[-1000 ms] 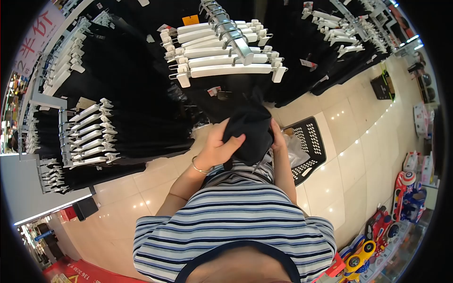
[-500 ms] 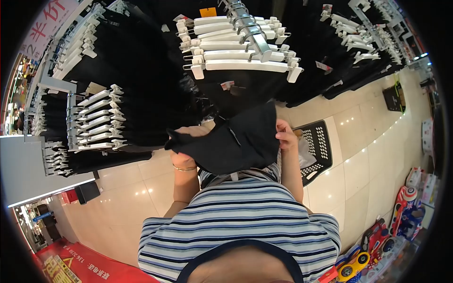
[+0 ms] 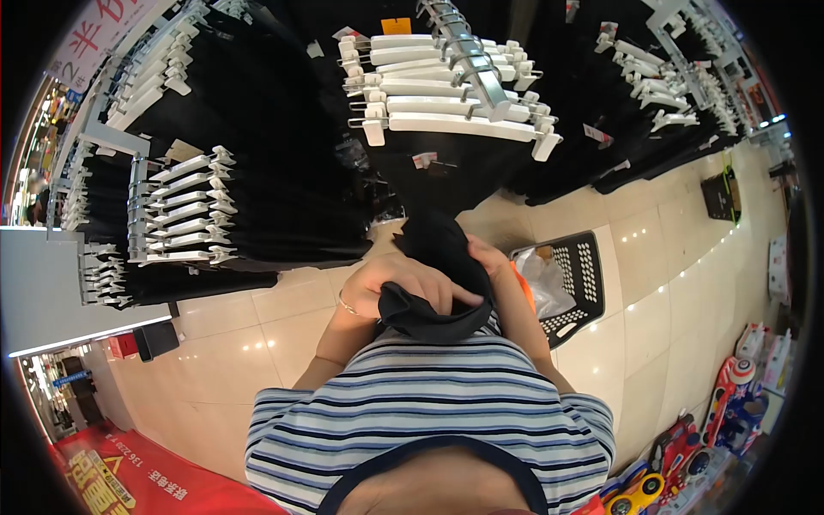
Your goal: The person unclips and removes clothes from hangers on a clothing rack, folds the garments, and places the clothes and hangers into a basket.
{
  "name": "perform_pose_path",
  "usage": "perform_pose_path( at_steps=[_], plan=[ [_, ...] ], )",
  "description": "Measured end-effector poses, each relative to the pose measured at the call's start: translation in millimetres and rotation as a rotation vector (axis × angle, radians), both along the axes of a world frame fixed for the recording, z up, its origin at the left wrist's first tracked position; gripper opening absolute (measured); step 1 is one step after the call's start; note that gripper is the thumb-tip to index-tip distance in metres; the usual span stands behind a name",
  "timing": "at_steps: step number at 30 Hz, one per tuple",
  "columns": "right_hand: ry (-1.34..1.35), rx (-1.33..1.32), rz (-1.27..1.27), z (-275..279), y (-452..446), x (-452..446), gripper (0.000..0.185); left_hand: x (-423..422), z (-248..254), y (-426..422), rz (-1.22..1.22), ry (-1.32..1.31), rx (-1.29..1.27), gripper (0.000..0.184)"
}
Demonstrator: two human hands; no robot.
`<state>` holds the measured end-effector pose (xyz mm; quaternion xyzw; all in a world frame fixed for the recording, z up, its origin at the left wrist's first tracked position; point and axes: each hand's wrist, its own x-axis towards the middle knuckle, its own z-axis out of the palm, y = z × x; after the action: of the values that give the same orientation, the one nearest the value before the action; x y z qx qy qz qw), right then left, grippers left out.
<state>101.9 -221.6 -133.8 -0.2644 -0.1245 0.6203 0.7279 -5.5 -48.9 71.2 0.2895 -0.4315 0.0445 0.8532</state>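
Note:
A pair of black pants [image 3: 439,236] hangs down from a white clip hanger [image 3: 459,123], and its lower end is lifted up in front of my waist. My left hand [image 3: 408,281], with a thin bracelet on the wrist, reaches into the rolled opening of the black cloth. Its index finger stretches toward the right inside the opening, while its other fingers are partly covered by the fabric. On the right edge of the same cloth, my right hand [image 3: 487,257] is closed around the fabric, thumb side up. Its fingertips are partly hidden behind the cloth.
A black shopping basket [image 3: 585,275] with a clear plastic bag [image 3: 544,285] inside stands on the tiled floor at right. Racks of black clothes on white hangers [image 3: 184,206] flank me. Boxed toys [image 3: 644,493] sit at lower right, beyond a red banner [image 3: 154,481] at lower left.
The black cloth was spread wide between my hands and is now bunched and narrower. My left hand has moved right, into the opening; my right hand has shifted slightly left.

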Motion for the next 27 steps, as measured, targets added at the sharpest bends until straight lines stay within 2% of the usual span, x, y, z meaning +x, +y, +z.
perform_pose_path(
  at_steps=[1,4,5,7,9,10,11,13,14,17,22,27],
  plan=[
    [0.002,0.017,0.013,7.0,-1.7,0.8,0.082,-5.2,1.9,3.3,0.073,0.054,0.006,0.024],
    [0.024,-0.345,-0.394,30.5,-28.3,-1.6,0.072,-22.2,15.6,15.4,0.407,0.259,0.125,0.024],
    [0.048,-0.318,-0.482,20.8,-37.9,3.2,0.065,-27.4,19.0,19.3,0.486,0.329,0.168,0.026],
    [0.297,-0.271,-0.661,-10.0,-68.1,21.2,0.063,-49.1,2.5,40.3,0.759,0.551,0.476,0.027],
    [0.199,-0.147,-0.809,9.0,-87.9,23.8,0.043,-56.7,-1.3,46.7,1.012,0.617,0.555,0.031],
    [0.048,-0.145,-0.887,18.0,-98.0,25.9,0.045,-55.0,-0.2,47.0,1.079,0.65,0.588,0.029],
    [-0.105,-0.142,-0.961,27.1,-106.2,28.3,0.046,-53.3,-2.6,47.1,1.11,0.697,0.562,0.028],
    [-0.195,-0.077,-0.946,63.9,-113.0,32.0,0.047,-49.7,-8.4,46.0,1.168,0.794,0.507,0.026],
    [-0.311,-0.033,-0.88,63.8,-120.2,40.4,0.047,-47.7,-8.3,45.1,1.152,0.768,0.484,0.025],
    [-0.513,-0.15,-0.988,84.6,-121.7,44.9,0.042,-41.6,-10.4,41.5,1.226,0.775,0.52,0.026],
    [-0.529,-0.091,-1.039,83.1,-128.5,51.3,0.038,-35.0,-6.5,37.0,1.261,0.792,0.455,0.02],
    [-0.499,-0.202,-1.118,98.2,-112.3,54.3,0.035,-26.8,-5.8,27.7,1.325,0.772,0.46,0.014]
  ],
)
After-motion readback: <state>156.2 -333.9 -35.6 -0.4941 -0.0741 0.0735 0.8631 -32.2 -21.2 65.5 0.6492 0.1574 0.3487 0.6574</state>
